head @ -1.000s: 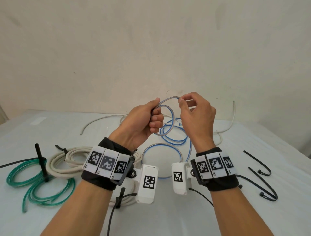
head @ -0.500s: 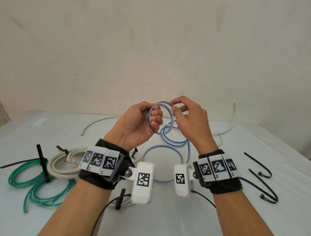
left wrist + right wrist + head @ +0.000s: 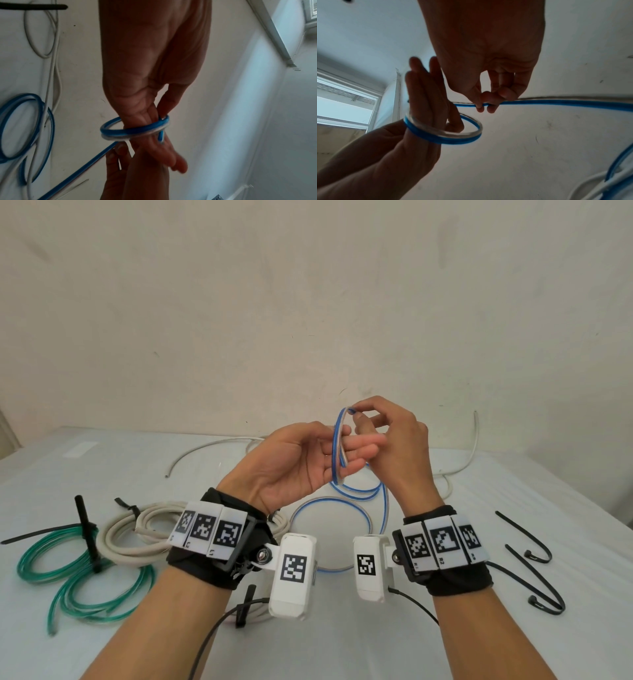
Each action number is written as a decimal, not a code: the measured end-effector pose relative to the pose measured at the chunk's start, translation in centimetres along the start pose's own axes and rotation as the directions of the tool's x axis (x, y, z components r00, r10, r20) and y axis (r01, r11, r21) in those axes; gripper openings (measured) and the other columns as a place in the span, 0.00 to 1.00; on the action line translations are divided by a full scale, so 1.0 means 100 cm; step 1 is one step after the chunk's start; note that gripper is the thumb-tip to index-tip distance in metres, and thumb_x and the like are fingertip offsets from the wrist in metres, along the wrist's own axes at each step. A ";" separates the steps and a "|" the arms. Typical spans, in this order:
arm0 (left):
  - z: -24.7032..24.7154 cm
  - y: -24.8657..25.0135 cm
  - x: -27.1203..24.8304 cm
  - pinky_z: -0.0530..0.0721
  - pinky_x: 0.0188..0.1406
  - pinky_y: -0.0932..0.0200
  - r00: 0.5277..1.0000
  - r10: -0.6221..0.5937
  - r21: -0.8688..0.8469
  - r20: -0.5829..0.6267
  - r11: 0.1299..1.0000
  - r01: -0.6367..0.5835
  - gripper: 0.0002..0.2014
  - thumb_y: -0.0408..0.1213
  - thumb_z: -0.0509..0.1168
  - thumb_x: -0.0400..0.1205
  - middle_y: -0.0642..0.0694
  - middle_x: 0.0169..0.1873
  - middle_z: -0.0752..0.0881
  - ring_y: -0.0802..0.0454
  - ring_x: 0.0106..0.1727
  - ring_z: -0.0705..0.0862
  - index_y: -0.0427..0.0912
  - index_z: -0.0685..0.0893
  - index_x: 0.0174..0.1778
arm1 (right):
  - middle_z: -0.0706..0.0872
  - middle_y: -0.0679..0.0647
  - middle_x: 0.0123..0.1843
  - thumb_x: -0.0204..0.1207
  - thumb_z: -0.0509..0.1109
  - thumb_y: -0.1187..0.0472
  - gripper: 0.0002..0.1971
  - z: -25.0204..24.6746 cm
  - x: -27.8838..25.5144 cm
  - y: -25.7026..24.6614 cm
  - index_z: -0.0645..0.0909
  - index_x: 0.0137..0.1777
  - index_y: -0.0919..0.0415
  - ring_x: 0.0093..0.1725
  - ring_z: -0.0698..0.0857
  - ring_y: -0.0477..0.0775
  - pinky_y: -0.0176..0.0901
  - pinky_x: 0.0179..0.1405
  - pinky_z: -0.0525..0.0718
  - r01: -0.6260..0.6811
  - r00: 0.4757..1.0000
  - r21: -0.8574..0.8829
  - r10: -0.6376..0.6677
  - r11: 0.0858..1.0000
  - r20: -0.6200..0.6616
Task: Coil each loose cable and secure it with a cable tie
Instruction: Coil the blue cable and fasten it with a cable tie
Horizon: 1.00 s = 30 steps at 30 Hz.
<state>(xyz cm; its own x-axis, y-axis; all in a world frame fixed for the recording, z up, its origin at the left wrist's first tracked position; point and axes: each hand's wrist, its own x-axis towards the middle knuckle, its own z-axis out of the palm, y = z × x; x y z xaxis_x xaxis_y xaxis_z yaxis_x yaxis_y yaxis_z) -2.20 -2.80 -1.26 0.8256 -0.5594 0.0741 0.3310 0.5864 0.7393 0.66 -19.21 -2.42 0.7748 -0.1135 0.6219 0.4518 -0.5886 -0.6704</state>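
Black strap, lower centre (image 3: 245,604): a cable tie cinched on the near edge of the cream bundle.
Green tube (image 3: 78,573): lower left on the counter (image 3: 342,645), coiled and bound by an upright black tie (image 3: 87,537); judged finished.
Cream cable (image 3: 137,537): coiled just right of the green tube, partly behind the left wrist; tied, so judged finished too.
Spare ties (image 3: 534,580): lower right, well apart from the bundles, lying ready for the next binding.
Left hand (image 3: 301,460): centre frame, palm up, fingers straight and together, serving as a former; it clasps nothing.
Blue cable (image 3: 339,446): its first loops ring the left fingers, so each turn comes out the same size; the slack trails down to loose loops on the counter behind the wrists.
Right hand (image 3: 394,440): just beside the left, thumb and forefinger pinching the blue cable near the top of the loop, placed to feed the next turn.
White cable (image 3: 212,448): far side by the wall, loose; judged not yet coiled.
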 end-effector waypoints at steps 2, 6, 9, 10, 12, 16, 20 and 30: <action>-0.001 0.000 0.000 0.94 0.51 0.50 0.999 -0.025 0.036 0.027 0.999 0.024 0.10 0.27 0.52 0.87 0.22 0.56 0.89 0.37 0.52 0.94 0.32 0.80 0.48 | 0.87 0.40 0.38 0.86 0.70 0.57 0.08 0.000 0.000 0.001 0.89 0.50 0.43 0.44 0.88 0.42 0.43 0.44 0.84 0.007 1.000 -0.011 -0.007 1.000 -0.010; -0.005 0.001 0.003 0.90 0.37 0.55 1.000 -0.027 0.129 0.002 0.991 0.027 0.07 0.29 0.57 0.79 0.34 0.40 0.91 0.45 0.35 0.90 0.34 0.80 0.46 | 0.89 0.42 0.37 0.85 0.71 0.56 0.07 0.000 0.001 0.000 0.90 0.51 0.45 0.38 0.86 0.42 0.44 0.45 0.83 -0.001 1.000 -0.021 0.001 1.000 -0.010; -0.007 0.002 0.006 0.80 0.29 0.60 1.000 -0.018 0.193 -0.010 0.981 0.020 0.11 0.32 0.52 0.82 0.47 0.26 0.79 0.54 0.24 0.74 0.38 0.80 0.43 | 0.89 0.44 0.36 0.85 0.71 0.56 0.07 0.000 0.000 -0.001 0.90 0.52 0.45 0.35 0.84 0.45 0.47 0.46 0.83 -0.008 1.000 -0.021 0.008 1.000 -0.008; -0.008 0.003 0.007 0.77 0.27 0.61 1.000 -0.019 0.207 -0.012 0.978 0.021 0.13 0.32 0.50 0.83 0.49 0.23 0.75 0.55 0.23 0.70 0.39 0.80 0.43 | 0.89 0.44 0.37 0.85 0.71 0.56 0.07 0.000 0.000 -0.002 0.91 0.52 0.45 0.35 0.84 0.46 0.48 0.46 0.83 -0.006 1.000 -0.026 0.005 1.000 -0.010; -0.010 0.003 0.008 0.73 0.24 0.63 1.000 -0.025 0.221 0.000 0.975 0.025 0.15 0.33 0.47 0.84 0.52 0.21 0.69 0.57 0.21 0.65 0.39 0.80 0.42 | 0.89 0.43 0.37 0.85 0.70 0.56 0.07 -0.001 0.000 -0.002 0.91 0.52 0.46 0.35 0.83 0.46 0.49 0.47 0.84 0.001 1.000 -0.037 -0.001 0.999 -0.019; -0.008 0.006 0.009 0.66 0.20 0.64 1.000 -0.014 0.223 -0.021 0.975 0.018 0.16 0.39 0.50 0.87 0.54 0.20 0.62 0.58 0.21 0.60 0.42 0.77 0.38 | 0.89 0.43 0.36 0.85 0.70 0.56 0.07 0.000 0.000 0.000 0.90 0.52 0.46 0.36 0.87 0.51 0.52 0.47 0.86 -0.004 1.000 -0.039 0.003 0.999 -0.029; -0.008 0.010 0.009 0.60 0.18 0.66 0.990 0.104 0.238 -0.095 0.968 -0.079 0.17 0.45 0.54 0.93 0.56 0.21 0.60 0.60 0.21 0.57 0.46 0.74 0.38 | 0.88 0.42 0.37 0.85 0.71 0.55 0.06 0.001 0.000 0.001 0.90 0.52 0.48 0.36 0.85 0.45 0.45 0.43 0.80 0.010 1.000 -0.063 -0.011 0.998 -0.007; -0.016 0.025 0.009 0.69 0.28 0.63 0.859 0.478 -0.081 -0.185 0.863 -0.498 0.12 0.34 0.52 0.92 0.52 0.28 0.66 0.56 0.27 0.64 0.42 0.75 0.44 | 0.95 0.38 0.45 0.87 0.68 0.58 0.17 0.014 -0.009 0.003 0.81 0.74 0.52 0.37 0.82 0.41 0.33 0.42 0.77 0.018 0.841 -0.065 0.020 0.998 0.541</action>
<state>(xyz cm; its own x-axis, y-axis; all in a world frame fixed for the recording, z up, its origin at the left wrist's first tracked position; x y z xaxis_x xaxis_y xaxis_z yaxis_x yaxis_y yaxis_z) 0.09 -0.83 -0.42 0.9516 -0.0917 0.2934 -0.0886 0.8321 0.5475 0.71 -18.12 -3.72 0.8999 0.3254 0.2904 0.4357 -0.6413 -0.6316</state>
